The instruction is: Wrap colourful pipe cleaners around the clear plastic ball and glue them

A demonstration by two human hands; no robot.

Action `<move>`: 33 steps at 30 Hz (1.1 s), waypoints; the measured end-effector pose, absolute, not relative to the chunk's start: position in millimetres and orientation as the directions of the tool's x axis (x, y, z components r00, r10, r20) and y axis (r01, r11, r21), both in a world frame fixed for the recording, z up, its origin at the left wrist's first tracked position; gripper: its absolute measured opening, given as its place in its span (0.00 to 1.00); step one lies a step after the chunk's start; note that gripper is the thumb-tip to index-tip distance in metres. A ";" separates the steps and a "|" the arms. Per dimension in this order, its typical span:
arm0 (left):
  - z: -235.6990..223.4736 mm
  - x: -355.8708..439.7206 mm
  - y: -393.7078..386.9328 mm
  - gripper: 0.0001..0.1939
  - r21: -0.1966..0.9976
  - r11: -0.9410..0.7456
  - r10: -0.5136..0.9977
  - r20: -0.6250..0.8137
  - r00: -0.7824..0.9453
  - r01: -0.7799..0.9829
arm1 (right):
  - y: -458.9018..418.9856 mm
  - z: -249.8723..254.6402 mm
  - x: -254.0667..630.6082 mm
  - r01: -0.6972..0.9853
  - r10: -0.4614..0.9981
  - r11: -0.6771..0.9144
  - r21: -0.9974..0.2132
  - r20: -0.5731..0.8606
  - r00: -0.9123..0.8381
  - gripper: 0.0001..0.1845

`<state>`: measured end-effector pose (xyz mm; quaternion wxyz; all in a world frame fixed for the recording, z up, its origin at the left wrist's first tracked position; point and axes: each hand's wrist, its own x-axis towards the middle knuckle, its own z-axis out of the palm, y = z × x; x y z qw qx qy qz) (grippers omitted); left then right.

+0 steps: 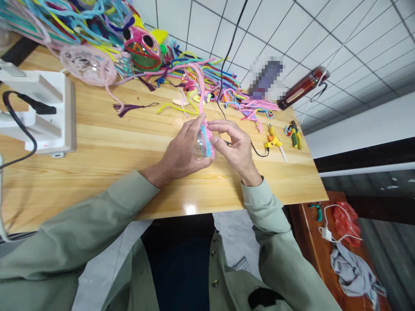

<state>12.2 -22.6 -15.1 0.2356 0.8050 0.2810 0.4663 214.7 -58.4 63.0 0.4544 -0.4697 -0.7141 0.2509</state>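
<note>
Fingers of our left hand are gripping the clear ball; our right hand's are pinching its pink strip.

I am finding room over the bare tabletop between the white power strip and the left hand, and along the near edge. Past the hands, the pipe-cleaner pile is blocking the wall side. A black cable is crossing the wood, reaching the yellow glue gun at right.
</note>
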 end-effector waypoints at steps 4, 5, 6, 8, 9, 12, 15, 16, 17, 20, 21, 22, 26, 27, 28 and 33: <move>-11.0 11.6 -24.7 0.49 0.635 -0.729 0.676 0.608 0.416 0.256 | -57.2 62.6 217.0 0.459 0.901 0.430 -0.778 0.401 -0.164 0.21; -10.0 11.4 -25.1 0.48 0.632 -0.729 0.677 0.608 0.415 0.263 | -56.5 62.0 217.9 0.459 0.901 0.430 -0.777 0.400 -0.168 0.21; -9.1 11.2 -25.4 0.47 0.630 -0.729 0.677 0.609 0.414 0.266 | -55.7 61.3 218.9 0.458 0.901 0.432 -0.777 0.399 -0.173 0.22; -8.1 10.9 -25.8 0.48 0.630 -0.734 0.671 0.612 0.420 0.255 | -54.0 59.6 221.2 0.454 0.901 0.433 -0.779 0.395 -0.181 0.23; -8.0 10.8 -26.0 0.48 0.632 -0.736 0.667 0.611 0.426 0.244 | -53.1 58.9 222.3 0.448 0.900 0.435 -0.781 0.395 -0.185 0.23; -8.5 11.2 -27.2 0.50 0.638 -0.739 0.655 0.607 0.451 0.214 | -50.9 57.4 224.9 0.423 0.895 0.445 -0.790 0.401 -0.194 0.21; -9.6 12.1 -28.8 0.49 0.629 -0.754 0.636 0.624 0.455 0.191 | -50.0 56.9 225.4 0.422 0.900 0.436 -0.795 0.395 -0.186 0.24; -9.9 12.3 -29.2 0.49 0.628 -0.758 0.629 0.629 0.456 0.179 | -50.0 56.9 225.2 0.424 0.903 0.429 -0.798 0.389 -0.183 0.25; -10.3 12.5 -29.6 0.49 0.630 -0.759 0.625 0.632 0.459 0.165 | -50.3 56.9 224.8 0.422 0.906 0.423 -0.802 0.384 -0.180 0.26; -10.7 12.4 -30.1 0.53 0.650 -0.749 0.624 0.629 0.464 0.128 | -51.9 57.1 223.6 0.392 0.914 0.405 -0.826 0.362 -0.181 0.24; -10.6 12.2 -30.2 0.54 0.655 -0.746 0.625 0.627 0.466 0.121 | -52.5 57.2 223.4 0.377 0.917 0.397 -0.837 0.354 -0.182 0.23; -10.2 12.0 -30.2 0.54 0.657 -0.745 0.624 0.625 0.469 0.115 | -53.1 57.2 223.3 0.362 0.920 0.392 -0.846 0.347 -0.184 0.22; -7.8 11.3 -30.3 0.50 0.641 -0.761 0.598 0.635 0.489 0.098 | -53.6 55.9 223.5 0.318 0.920 0.390 -0.864 0.348 -0.183 0.20; -7.2 11.2 -30.4 0.49 0.637 -0.764 0.596 0.636 0.490 0.102 | -53.3 55.4 223.6 0.312 0.920 0.388 -0.867 0.347 -0.180 0.20; -6.8 11.2 -30.5 0.49 0.632 -0.767 0.594 0.636 0.493 0.108 | -52.7 54.9 223.9 0.305 0.922 0.385 -0.871 0.347 -0.175 0.21; -5.0 11.9 -32.2 0.53 0.550 -0.827 0.526 0.683 0.508 0.116 | -49.0 56.6 227.7 0.215 0.925 0.373 -0.903 0.343 -0.165 0.23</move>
